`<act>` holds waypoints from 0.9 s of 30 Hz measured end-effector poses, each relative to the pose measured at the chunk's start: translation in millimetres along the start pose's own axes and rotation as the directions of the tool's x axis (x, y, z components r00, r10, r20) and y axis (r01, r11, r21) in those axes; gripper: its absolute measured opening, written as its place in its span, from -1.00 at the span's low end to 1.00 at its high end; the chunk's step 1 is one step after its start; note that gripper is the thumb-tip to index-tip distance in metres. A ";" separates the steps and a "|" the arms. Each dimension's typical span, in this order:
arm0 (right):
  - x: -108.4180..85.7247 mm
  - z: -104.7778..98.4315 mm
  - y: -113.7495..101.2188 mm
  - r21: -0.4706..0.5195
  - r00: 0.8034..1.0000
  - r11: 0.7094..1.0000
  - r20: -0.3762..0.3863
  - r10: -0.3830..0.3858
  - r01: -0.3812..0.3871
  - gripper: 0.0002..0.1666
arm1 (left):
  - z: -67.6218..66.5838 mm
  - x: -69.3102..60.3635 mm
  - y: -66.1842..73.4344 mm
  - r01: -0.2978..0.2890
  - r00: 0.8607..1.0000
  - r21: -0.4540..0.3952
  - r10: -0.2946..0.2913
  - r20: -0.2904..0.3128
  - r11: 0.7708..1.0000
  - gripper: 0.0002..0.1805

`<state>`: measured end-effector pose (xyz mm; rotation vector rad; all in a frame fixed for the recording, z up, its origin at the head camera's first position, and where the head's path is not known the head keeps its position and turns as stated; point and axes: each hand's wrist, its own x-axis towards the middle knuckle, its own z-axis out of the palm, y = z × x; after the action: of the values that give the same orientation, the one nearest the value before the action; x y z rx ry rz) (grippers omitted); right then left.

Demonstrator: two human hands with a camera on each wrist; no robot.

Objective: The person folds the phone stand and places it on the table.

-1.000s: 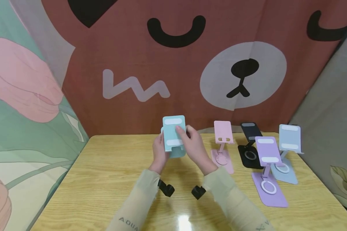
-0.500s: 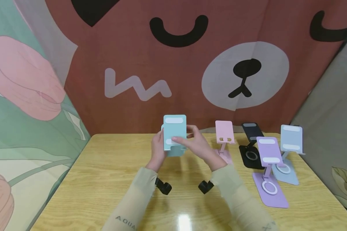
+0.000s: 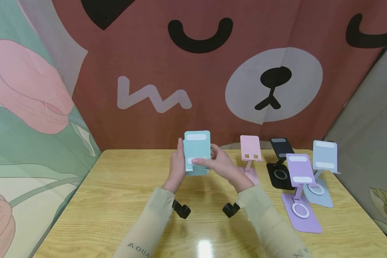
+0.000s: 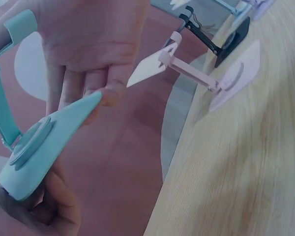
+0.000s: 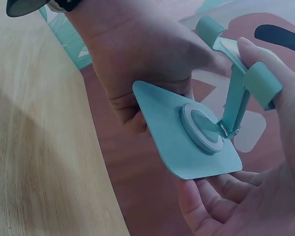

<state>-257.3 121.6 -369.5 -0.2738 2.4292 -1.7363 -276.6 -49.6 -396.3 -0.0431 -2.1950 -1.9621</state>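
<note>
A teal folding phone stand (image 3: 197,147) is held up above the table, its plate facing me with two pale pads. My left hand (image 3: 176,165) grips the stand's base at the left edge; the right wrist view shows those fingers (image 5: 130,110) curled round a corner of the base. My right hand (image 3: 225,166) has its thumb across the plate's lower pad. In the right wrist view the teal stand (image 5: 172,132) shows its round ring and hinged arm, with the right hand's fingertips (image 5: 189,194) against the base's opposite edge. The head view hides most of the base.
At the right of the wooden table (image 3: 122,200) stand several unfolded phone stands: pink (image 3: 250,147), black (image 3: 280,177), purple (image 3: 300,170) and light blue (image 3: 324,154). A patterned cloth (image 3: 148,129) hangs behind the table.
My right thumb has slid from the middle of the plate down to its lower pad, and the right wrist has moved rightward. The teal stand has shifted slightly right.
</note>
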 end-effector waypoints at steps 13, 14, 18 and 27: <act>0.9 -1.1 5.4 0.019 1.000 1.000 0.012 0.014 -0.014 0.20 | -8.3 -4.0 0.9 -0.081 0.991 0.084 0.071 0.116 0.993 -0.24; 1.0 -1.0 5.5 0.019 1.000 1.000 0.013 0.015 -0.015 0.19 | -8.8 -4.0 1.4 -0.079 0.991 0.085 0.069 0.118 0.993 -0.25; 1.8 -1.4 6.2 0.021 1.000 1.000 0.013 0.014 -0.014 0.18 | -9.7 -2.9 1.4 -0.075 0.991 0.083 0.064 0.121 0.994 -0.24; 3.8 -2.1 10.3 0.045 1.000 0.999 0.004 0.028 -0.028 0.10 | -10.1 -0.9 -0.7 -0.073 0.988 0.098 0.059 0.140 0.993 -0.22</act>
<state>-262.1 126.0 -378.6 -0.2363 2.3764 -1.7755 -274.5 -59.5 -396.1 -0.2389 -2.3445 -1.8597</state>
